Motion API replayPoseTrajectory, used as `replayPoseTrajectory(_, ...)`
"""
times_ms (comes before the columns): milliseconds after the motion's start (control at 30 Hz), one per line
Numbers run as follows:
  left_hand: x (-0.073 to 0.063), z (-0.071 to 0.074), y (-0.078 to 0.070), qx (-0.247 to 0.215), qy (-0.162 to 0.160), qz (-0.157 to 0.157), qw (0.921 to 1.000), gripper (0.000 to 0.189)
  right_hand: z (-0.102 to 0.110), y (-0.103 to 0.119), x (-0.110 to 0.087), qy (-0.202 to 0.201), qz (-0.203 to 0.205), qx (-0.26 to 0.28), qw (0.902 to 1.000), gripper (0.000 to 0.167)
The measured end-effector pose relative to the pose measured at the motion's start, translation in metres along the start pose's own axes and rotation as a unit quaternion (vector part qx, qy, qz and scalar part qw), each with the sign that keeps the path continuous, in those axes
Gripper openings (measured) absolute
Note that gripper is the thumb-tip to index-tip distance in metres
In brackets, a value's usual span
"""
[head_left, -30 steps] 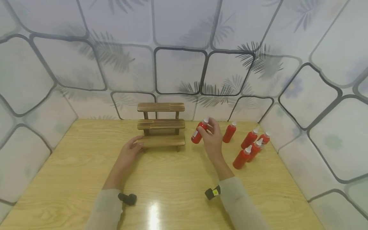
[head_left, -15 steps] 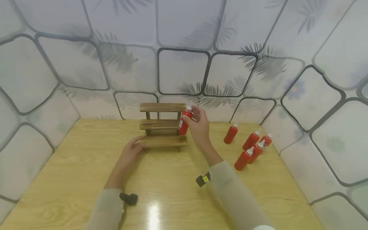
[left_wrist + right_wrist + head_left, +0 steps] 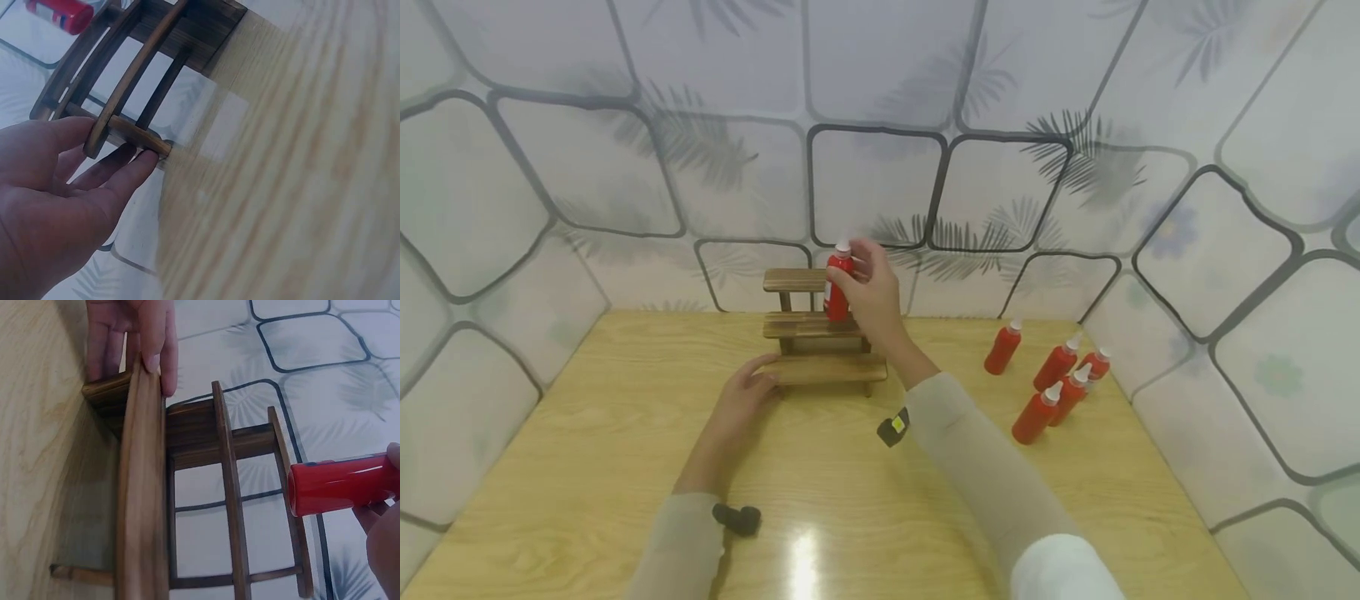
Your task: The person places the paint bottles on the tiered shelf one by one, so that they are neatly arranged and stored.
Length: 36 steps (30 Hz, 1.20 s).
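A three-step wooden display stand (image 3: 831,368) stands on the table close to the back wall. My right hand (image 3: 876,300) grips a red squeeze bottle (image 3: 838,287) with a white cap and a white label. The bottle is nearly upright and overlaps the top and middle steps in the head view. In the right wrist view its base faces the top step's edge. At the stand's left end my left hand (image 3: 69,200) pinches the lowest step, thumb on top and fingers beneath by the leg (image 3: 140,134).
Several more red bottles (image 3: 1034,414) stand in a loose group at the table's right side, with one bottle (image 3: 1003,347) a bit apart toward the stand. Patterned walls (image 3: 880,183) border the wooden table (image 3: 820,500) at the back and both sides.
My right hand has carried the red bottle left and upward, from beside the stand to over its upper steps. My left hand has stayed at the lowest step.
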State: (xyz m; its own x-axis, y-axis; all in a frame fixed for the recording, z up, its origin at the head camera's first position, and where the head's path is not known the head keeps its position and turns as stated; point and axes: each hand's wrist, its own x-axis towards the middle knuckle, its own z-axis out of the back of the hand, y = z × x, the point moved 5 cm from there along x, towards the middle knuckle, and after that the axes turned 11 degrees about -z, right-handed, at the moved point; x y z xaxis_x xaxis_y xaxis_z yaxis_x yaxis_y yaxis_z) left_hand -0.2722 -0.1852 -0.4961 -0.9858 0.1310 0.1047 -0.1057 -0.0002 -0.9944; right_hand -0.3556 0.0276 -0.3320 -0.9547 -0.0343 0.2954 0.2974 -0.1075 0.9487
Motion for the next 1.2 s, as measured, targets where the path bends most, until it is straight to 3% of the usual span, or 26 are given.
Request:
replayPoseTrajectory(367, 0.002, 0.001, 0.003, -0.011, -0.018, 0.013, 0.9997, 0.055, -0.041, 0.011, 0.03, 0.018, 0.0, -0.017, 0.9997, 0.052)
replayPoseTrajectory(733, 0.002, -0.001, 0.001, -0.01, -0.032, 0.019, 0.9993, 0.053, -0.073, 0.006, 0.043, 0.048, -0.001, 0.005, 0.9988, 0.051)
replayPoseTrajectory(933, 0.002, 0.0, 0.001, -0.002, -0.035, 0.019, 0.9992, 0.052, -0.084, 0.006, 0.048, 0.047, 0.007, 0.01, 0.9988, 0.05)
replayPoseTrajectory(1200, 0.004, 0.0, 0.003, -0.002, -0.034, 0.01, 0.9994, 0.05, -0.091, 0.003, 0.054, 0.051, -0.021, -0.003, 0.9985, 0.05)
